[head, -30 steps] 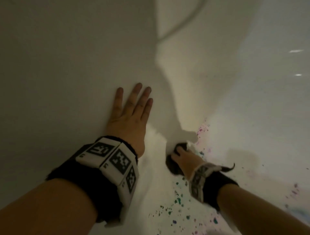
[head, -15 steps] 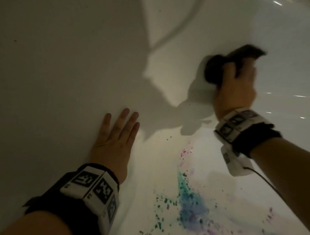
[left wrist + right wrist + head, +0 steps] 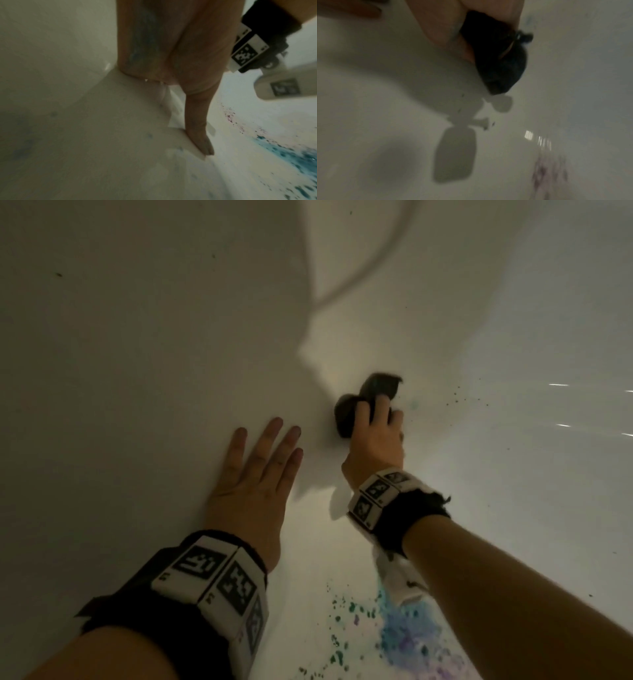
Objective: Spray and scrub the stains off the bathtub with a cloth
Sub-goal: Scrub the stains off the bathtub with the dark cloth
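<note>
I look down into a white bathtub (image 3: pixel 137 371). My right hand (image 3: pixel 376 433) grips a bunched dark cloth (image 3: pixel 359 402) and presses it against the tub's surface just right of the shadow edge. In the right wrist view the cloth (image 3: pixel 498 60) bulges dark out of the curled fingers. My left hand (image 3: pixel 260 470) lies flat on the tub's sloping wall, fingers straight and spread. The left wrist view has the left hand (image 3: pixel 197 121) pressed on the wall. Blue, green and purple stains (image 3: pixel 411 635) smear the tub floor under my right forearm; the stains (image 3: pixel 291 155) show blue there too.
A pale hose or cord (image 3: pixel 370 265) curves across the tub's far wall. Small dark specks (image 3: pixel 459 398) dot the surface right of the cloth. Light glints (image 3: pixel 561 405) mark the right side wall. A faint purple smear (image 3: pixel 547 175) shows low in the right wrist view.
My right hand with the cloth swept from the near stains up the far wall, and has now come back down toward my left hand. The left hand stayed flat on the wall.
</note>
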The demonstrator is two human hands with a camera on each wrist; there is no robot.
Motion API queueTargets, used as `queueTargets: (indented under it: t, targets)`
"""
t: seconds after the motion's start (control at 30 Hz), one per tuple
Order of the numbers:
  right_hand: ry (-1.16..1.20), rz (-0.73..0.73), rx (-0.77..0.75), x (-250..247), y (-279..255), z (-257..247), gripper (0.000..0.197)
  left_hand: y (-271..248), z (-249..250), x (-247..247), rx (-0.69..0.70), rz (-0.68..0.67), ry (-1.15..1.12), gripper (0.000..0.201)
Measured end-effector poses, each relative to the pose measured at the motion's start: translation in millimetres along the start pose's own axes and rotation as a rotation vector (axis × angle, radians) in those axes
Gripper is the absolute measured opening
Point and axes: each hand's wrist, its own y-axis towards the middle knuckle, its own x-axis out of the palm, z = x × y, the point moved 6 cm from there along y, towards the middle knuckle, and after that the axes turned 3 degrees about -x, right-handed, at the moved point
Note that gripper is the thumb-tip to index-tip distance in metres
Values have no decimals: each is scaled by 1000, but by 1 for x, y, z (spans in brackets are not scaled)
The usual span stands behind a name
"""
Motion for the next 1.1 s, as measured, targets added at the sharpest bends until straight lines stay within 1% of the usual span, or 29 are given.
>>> queueTargets:
  t: [0.07,0.1,0.13,0.2,0.27,0.3,0.33,0.37,0.4,0.43,0.5,0.53,0.57,0.6,0.63,0.67,0.7,0.77,0.8,0.83,0.9,0.93,0.97,1.0,1.1]
  targets:
    - [204,-85,90,33,-15,4,79,1,0,0,-5,-7,1,110]
    - [267,-152,93,52,-27,4,77,1,1,0,-4,-12,-3,111]
    - [278,-247,64,72,-43,3,76,2,1,0,-6,-16,-6,111]
    - [165,-488,-72,106,-80,-2,79,2,2,1,-12,-20,-7,109]
    - [39,-675,-248,123,-114,-4,73,2,3,1,-23,-29,-12,108]
    - [9,-723,-321,125,-124,-4,66,2,4,2,-28,-32,-11,109]
    - [3,-717,-361,120,-129,-2,57,2,4,2,-31,-33,-5,109]
    - [31,-641,-369,111,-128,2,48,2,4,2,-33,-32,0,110]
    - [107,-484,-326,97,-121,6,41,2,4,3,-33,-30,3,111]
    - [202,-251,-233,76,-111,14,35,2,4,3,-34,-27,6,112]
    - [383,253,34,18,-97,38,25,3,5,4,-31,-20,10,112]
    - [427,447,141,-10,-93,51,23,3,5,4,-29,-16,7,111]
    - [390,610,190,-36,-88,60,26,3,6,4,-25,-13,4,110]
    - [320,733,200,-62,-82,68,30,4,7,4,-22,-10,3,110]
    - [263,802,216,-82,-75,74,37,4,7,5,-22,-9,5,109]
    - [232,792,271,-95,-64,82,44,4,6,5,-23,-8,7,109]
    - [219,717,361,-98,-49,92,53,4,7,5,-25,-6,8,108]
    - [194,493,541,-88,-28,99,64,5,8,4,-27,-6,11,108]
    - [166,404,554,-78,-20,91,67,5,9,4,-31,-9,13,108]
    - [144,316,492,-64,-13,75,67,5,9,4,-33,-12,19,108]
    - [108,102,270,-27,-4,30,61,5,8,5,-37,-10,25,110]
    - [114,29,181,-10,-3,12,58,6,8,4,-35,-2,28,111]
    - [143,-7,149,-1,-3,0,58,7,8,4,-36,2,38,112]
    - [170,-19,152,2,-3,-4,59,8,8,4,-40,8,53,112]
    - [232,-51,113,-7,-9,4,62,7,10,4,-51,1,70,111]
